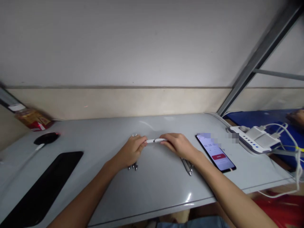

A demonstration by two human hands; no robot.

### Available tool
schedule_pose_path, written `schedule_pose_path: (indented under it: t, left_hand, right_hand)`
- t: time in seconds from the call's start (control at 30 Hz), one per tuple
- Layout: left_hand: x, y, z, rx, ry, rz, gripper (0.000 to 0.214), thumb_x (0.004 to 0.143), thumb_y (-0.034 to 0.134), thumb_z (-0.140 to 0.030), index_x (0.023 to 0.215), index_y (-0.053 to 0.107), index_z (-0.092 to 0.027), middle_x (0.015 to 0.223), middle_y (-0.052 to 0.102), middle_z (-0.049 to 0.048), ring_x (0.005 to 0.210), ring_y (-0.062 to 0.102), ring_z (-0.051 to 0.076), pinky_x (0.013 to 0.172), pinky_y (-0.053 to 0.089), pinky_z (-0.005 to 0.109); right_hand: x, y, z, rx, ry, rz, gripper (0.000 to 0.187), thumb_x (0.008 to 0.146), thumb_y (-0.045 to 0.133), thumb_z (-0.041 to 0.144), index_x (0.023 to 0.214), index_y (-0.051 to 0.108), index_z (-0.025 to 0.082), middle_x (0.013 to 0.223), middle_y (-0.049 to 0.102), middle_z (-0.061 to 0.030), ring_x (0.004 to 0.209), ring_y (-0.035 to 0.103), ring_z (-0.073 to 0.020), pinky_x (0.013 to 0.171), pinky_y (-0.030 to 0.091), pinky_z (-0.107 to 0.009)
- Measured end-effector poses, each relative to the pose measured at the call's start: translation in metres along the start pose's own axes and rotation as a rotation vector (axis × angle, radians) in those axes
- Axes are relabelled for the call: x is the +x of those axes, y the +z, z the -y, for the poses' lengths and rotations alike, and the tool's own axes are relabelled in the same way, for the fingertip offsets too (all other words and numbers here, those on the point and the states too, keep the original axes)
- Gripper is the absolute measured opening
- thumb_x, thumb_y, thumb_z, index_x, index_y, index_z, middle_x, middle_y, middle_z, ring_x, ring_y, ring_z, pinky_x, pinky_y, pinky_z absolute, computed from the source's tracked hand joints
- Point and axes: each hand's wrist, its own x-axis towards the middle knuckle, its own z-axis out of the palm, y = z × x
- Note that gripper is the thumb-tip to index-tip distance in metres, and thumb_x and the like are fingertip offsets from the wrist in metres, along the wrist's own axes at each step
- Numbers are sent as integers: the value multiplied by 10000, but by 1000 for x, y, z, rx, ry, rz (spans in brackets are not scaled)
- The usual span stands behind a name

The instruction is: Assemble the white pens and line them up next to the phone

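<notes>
Both my hands grip one white pen (152, 141), held level above the desk near its middle. My left hand (135, 147) is closed on the pen's left end, and my right hand (177, 142) pinches the right end. A dark band shows on the barrel between them. Under my left hand several pen parts with metal tips (133, 166) stick out toward me; the hand hides the rest of them. Beside my right wrist lie grey pens with pointed metal tips (187, 166), partly covered by the forearm.
A lit phone (218, 155) lies right of my right arm, with a white power strip (249, 141) and cables beyond. On the left are a black mat (45, 186), a round black charger (46, 138) and a bottle (33, 119). A wall (142, 101) bounds the desk's back.
</notes>
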Motion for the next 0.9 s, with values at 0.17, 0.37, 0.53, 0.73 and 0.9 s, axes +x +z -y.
schedule_pose_path:
  t: [0.17, 0.37, 0.53, 0.73, 0.9]
  left_hand:
    - [0, 0, -3, -36, -21, 11, 276, 945, 319, -248, 746, 504, -201, 663, 522, -19, 642, 482, 152, 639, 371, 295]
    - [-1, 6, -7, 143, 16, -131, 224, 848, 342, -81, 725, 492, -193, 714, 573, 9, 700, 492, 172, 707, 363, 339]
    - [-1, -3, -18, -14, 55, -128, 245, 960, 343, -266, 954, 583, -216, 826, 603, 11, 820, 522, 172, 788, 400, 335]
    - [1, -18, 13, 112, -74, -310, 248, 919, 434, -370, 1059, 555, -204, 1001, 595, 45, 976, 517, 209, 895, 406, 384]
    - [-2, -15, 33, 271, -81, -186, 252, 866, 511, -378, 1043, 563, -207, 1075, 569, 64, 1015, 506, 246, 903, 414, 423]
  right_hand:
    - [0, 8, 1, -162, 22, -36, 439, 998, 293, 434, 928, 633, 165, 749, 646, -79, 628, 536, -148, 593, 314, -253]
    - [2, 7, 7, 100, 181, -50, 416, 977, 351, 439, 813, 623, 171, 596, 551, -9, 521, 435, -107, 575, 312, -241]
    - [8, -1, 8, 781, 335, -209, 321, 847, 581, 489, 784, 631, 178, 676, 581, -10, 611, 512, -122, 580, 413, -236]
    - [13, -6, -6, 1557, 483, -422, 291, 825, 617, 496, 861, 555, 215, 787, 582, 4, 652, 569, -112, 586, 495, -237]
    - [10, -11, -16, 1814, 523, -428, 235, 874, 576, 453, 1008, 512, 270, 536, 303, 93, 382, 221, -58, 330, 216, -150]
